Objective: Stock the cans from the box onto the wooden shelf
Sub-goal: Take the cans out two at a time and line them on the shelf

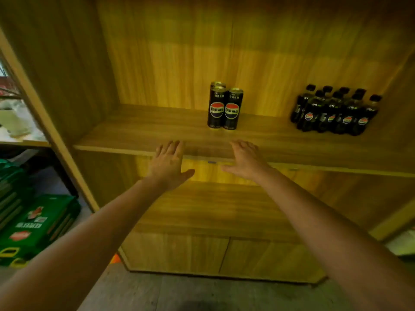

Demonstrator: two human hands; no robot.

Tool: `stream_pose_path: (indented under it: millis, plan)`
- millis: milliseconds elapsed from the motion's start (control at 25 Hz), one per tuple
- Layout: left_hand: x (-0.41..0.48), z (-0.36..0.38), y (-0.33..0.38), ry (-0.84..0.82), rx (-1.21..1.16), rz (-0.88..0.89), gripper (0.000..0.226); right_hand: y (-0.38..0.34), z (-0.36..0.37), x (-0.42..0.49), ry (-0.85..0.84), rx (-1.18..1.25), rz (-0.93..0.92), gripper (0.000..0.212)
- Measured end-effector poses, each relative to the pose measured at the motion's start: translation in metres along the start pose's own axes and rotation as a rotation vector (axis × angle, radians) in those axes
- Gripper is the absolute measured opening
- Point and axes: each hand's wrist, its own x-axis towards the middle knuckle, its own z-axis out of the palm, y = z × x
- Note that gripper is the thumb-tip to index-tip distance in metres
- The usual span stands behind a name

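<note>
Three tall black cola cans (225, 106) stand upright in a tight cluster near the middle of the wooden shelf (143, 133), two in front and one behind. My left hand (168, 165) and my right hand (246, 160) hover side by side at the shelf's front edge, just below and in front of the cans. Both hands are flat, fingers spread, palms down, holding nothing. The box of cans is not in view.
A cluster of several small black cola bottles (334, 111) stands on the same shelf at the right. Below is a lower shelf board (213, 212) and closed cabinet doors (224, 254). Green shrink-wrapped drink packs (38, 225) lie on the floor at the left.
</note>
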Motion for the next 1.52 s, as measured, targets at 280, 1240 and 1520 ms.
stream_pose_path:
  millis: [280,1240,1520]
  plan:
    - [-0.090,0.034,-0.017,0.113,-0.062,0.102,0.083,-0.024,0.049,-0.092,-0.015,-0.059,0.075,0.086]
    - [-0.372,0.542,-0.074,-0.548,-0.207,-0.055,0.092,0.020,0.616,-0.305,-0.466,0.136,0.052,0.072]
    - [-0.407,0.733,-0.115,-0.665,-0.215,-0.077,0.071,0.071,0.821,-0.321,-0.408,0.269,0.078,0.056]
